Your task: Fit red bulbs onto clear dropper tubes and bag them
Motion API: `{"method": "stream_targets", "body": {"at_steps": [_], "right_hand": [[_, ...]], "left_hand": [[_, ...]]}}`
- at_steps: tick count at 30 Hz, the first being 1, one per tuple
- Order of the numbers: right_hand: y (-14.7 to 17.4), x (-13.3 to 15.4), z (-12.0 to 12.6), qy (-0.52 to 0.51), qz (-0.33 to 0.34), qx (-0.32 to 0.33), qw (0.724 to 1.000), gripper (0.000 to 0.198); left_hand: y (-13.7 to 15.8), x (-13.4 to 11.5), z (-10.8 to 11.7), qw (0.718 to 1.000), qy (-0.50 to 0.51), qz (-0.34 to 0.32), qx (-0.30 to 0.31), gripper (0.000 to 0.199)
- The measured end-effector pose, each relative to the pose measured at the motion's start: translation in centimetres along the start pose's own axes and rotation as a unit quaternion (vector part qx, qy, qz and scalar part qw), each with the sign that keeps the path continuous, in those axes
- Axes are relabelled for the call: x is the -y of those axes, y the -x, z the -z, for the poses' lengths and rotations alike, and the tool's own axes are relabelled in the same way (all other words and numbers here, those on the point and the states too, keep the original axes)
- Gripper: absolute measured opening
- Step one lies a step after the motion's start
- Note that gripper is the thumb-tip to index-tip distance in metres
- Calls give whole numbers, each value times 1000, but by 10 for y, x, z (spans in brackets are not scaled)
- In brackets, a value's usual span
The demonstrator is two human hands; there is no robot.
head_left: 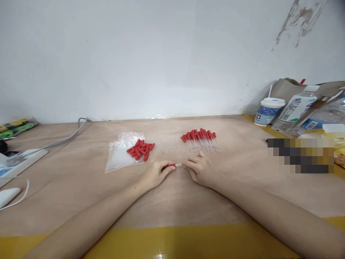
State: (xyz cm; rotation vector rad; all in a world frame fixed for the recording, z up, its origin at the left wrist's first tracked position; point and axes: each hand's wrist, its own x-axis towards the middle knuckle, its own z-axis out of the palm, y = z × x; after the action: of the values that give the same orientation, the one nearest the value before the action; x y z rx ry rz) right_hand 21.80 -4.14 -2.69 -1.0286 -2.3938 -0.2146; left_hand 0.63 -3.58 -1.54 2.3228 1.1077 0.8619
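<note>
Between my hands, near the middle of the table, a red rubber dropper bulb (pixel 173 165) and a thin glass tube (pixel 179 165) meet end to end. My left hand (pixel 157 174) pinches the bulb from the left. From the right, my right hand (pixel 201 171) is closed on the tube, its fingers hiding the far end. Beyond the left hand lies a pile of loose red bulbs (pixel 140 149), partly on clear plastic zip bags (pixel 116 157). A row of bare glass tubes (pixel 169 144) lies beyond the hands. Right of it are several droppers with red bulbs fitted (pixel 202 138).
At the right stand a paper cup with a straw (pixel 269 111) and a plastic bottle (pixel 298 108), with bags behind. To the left are a grey cable (pixel 67 139), a white power strip (pixel 29 162) and a white device (pixel 9 197). Yellow tape (pixel 161 237) edges the wooden table.
</note>
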Motion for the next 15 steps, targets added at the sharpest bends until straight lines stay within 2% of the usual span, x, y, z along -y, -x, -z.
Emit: {"method": "stream_targets", "body": {"at_steps": [7, 15], "right_hand": [[4, -7, 4, -95, 18, -67, 993, 19], [5, -6, -2, -67, 89, -84, 990, 20]], "left_hand": [[1, 0, 3, 998, -24, -44, -26, 20], [5, 2, 0, 999, 24, -36, 25, 18]]}}
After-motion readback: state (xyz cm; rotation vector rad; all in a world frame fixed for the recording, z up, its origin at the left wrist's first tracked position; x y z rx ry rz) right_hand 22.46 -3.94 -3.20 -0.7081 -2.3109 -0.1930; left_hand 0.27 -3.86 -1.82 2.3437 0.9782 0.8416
